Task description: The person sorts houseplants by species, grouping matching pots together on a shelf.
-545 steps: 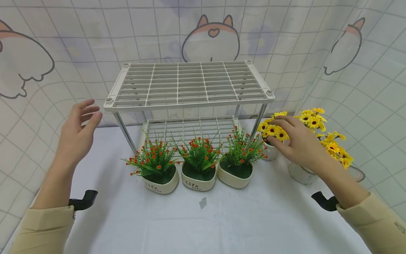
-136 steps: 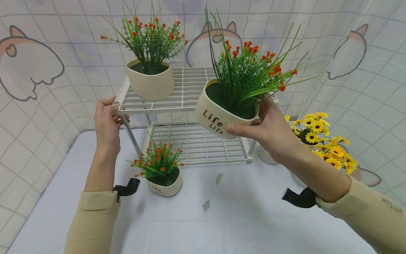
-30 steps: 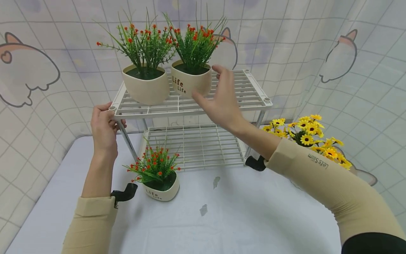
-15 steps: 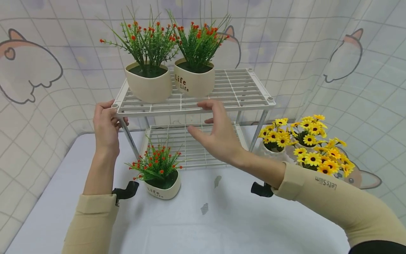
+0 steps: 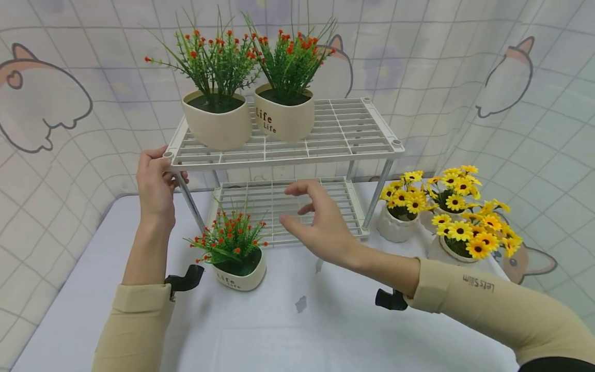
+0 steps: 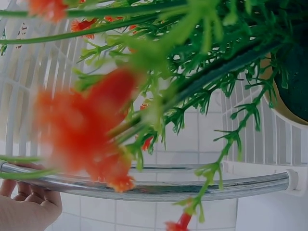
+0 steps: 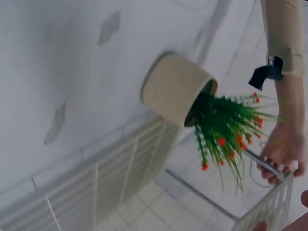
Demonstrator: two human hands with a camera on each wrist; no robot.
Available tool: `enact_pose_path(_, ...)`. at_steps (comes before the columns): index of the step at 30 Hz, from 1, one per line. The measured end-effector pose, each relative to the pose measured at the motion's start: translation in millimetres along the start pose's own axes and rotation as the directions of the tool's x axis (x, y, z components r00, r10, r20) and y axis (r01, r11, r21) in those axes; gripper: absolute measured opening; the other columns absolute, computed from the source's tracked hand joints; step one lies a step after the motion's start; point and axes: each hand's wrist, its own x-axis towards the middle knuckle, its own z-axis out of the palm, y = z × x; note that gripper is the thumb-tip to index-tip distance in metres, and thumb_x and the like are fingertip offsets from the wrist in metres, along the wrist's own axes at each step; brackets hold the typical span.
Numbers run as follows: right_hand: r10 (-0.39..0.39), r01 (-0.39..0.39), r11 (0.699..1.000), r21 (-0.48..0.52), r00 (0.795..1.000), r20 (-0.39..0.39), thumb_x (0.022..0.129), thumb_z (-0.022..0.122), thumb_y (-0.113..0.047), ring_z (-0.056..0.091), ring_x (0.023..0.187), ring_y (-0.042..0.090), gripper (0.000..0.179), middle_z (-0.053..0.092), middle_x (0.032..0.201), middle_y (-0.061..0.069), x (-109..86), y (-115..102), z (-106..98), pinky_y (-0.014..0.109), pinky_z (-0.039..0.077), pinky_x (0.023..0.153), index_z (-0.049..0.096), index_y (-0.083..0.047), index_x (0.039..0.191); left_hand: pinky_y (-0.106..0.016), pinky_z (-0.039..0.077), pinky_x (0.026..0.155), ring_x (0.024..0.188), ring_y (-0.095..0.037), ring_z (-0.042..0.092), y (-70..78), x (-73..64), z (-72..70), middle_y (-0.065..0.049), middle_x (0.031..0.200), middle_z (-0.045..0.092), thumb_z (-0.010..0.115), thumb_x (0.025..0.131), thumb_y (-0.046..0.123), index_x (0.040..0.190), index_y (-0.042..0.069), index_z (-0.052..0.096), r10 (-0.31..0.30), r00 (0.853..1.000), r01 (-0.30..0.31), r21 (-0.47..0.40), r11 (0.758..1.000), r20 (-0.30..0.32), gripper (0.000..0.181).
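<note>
From the head view, I see the left hand (image 5: pixel 157 199) gripping the front left corner of a white rack (image 5: pixel 279 162), while the right hand (image 5: pixel 323 222) hovers before its lower shelf (image 5: pixel 344 206), released, fingers bent and apart from the thumb. Two pots, the left pot (image 5: pixel 217 124) and the lettered pot (image 5: pixel 288 121), stand side by side on the top shelf (image 5: pixel 381 124); a third pot (image 5: pixel 244 276) of red flowers sits on the table (image 5: pixel 353 325) by the rack's front left pole (image 5: pixel 189 201). Yellow flowers (image 5: pixel 404 199) stand right of the rack. The left wrist view shows blurred red flowers (image 6: pixel 86 125) before the left hand's fingers, curled behind a metal pole. In the right wrist view, the third pot stands just beside the lower shelf, and the right hand's fingertips (image 7: pixel 261 226) peek in at the lower right
</note>
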Motion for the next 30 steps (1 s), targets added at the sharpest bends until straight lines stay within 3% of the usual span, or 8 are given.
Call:
enact_pose_path(5,0.203,-0.207,0.977,0.052,0.976,0.083,0.092,0.071,-0.006,0.049,0.123,0.024,0.047,0.055,0.134,0.010,-16.6,8.2,9.2,0.042,0.049,0.094,0.051,0.001,0.134,-0.029,0.044,0.077,0.078,-0.018,0.052,0.6,-0.2,-0.1,-0.009,0.114,0.060,0.034,0.103,0.017,0.123,0.013,0.052,-0.001,1.000,0.001,0.003,1.000,0.001,0.027)
enact_pose_path(13,0.409,-0.423,0.904,0.063,0.899,0.156,0.091,0.072,-0.006,0.051,0.119,0.026,0.049,0.053,0.132,0.010,-38.7,26.5,29.3,0.044,0.049,0.093,0.050,0.000,0.134,-0.029,0.044,0.077,0.079,-0.019,0.053,-0.5,0.7,-0.2,-0.010,0.115,0.060,0.035,0.104,0.017,0.123,0.012,0.052,-0.009,1.000,0.009,0.000,1.000,-0.002,0.026)
enact_pose_path(18,0.487,-0.509,0.858,0.074,0.850,0.202,0.090,0.074,-0.010,0.052,0.116,0.027,0.054,0.050,0.131,0.009,-52.4,33.4,43.6,0.039,0.050,0.090,0.047,-0.003,0.135,-0.029,0.044,0.077,0.080,-0.019,0.053,0.0,0.9,0.6,-0.010,0.116,0.060,0.035,0.104,0.017,0.124,0.012,0.052,-0.017,1.000,0.017,-0.015,1.000,-0.006,0.027)
enact_pose_path(25,0.572,-0.601,0.792,0.107,0.792,0.214,0.087,0.077,-0.009,0.048,0.123,0.032,0.059,0.048,0.136,0.014,-62.9,41.9,64.1,0.044,0.047,0.093,0.044,-0.002,0.136,-0.029,0.044,0.077,0.079,-0.019,0.053,-0.1,0.6,0.6,-0.009,0.116,0.060,0.034,0.104,0.018,0.125,0.012,0.052,-0.020,1.000,0.020,0.006,1.000,-0.001,0.027)
enact_pose_path(30,0.602,-0.638,0.758,0.135,0.764,0.231,0.085,0.079,-0.009,0.048,0.125,0.035,0.064,0.047,0.139,0.018,-69.1,42.8,77.1,0.048,0.047,0.096,0.044,0.001,0.138,-0.030,0.044,0.077,0.079,-0.019,0.052,-0.3,0.2,0.3,-0.009,0.114,0.060,0.035,0.104,0.017,0.123,0.013,0.052,-0.020,1.000,0.020,0.001,1.000,-0.006,0.026)
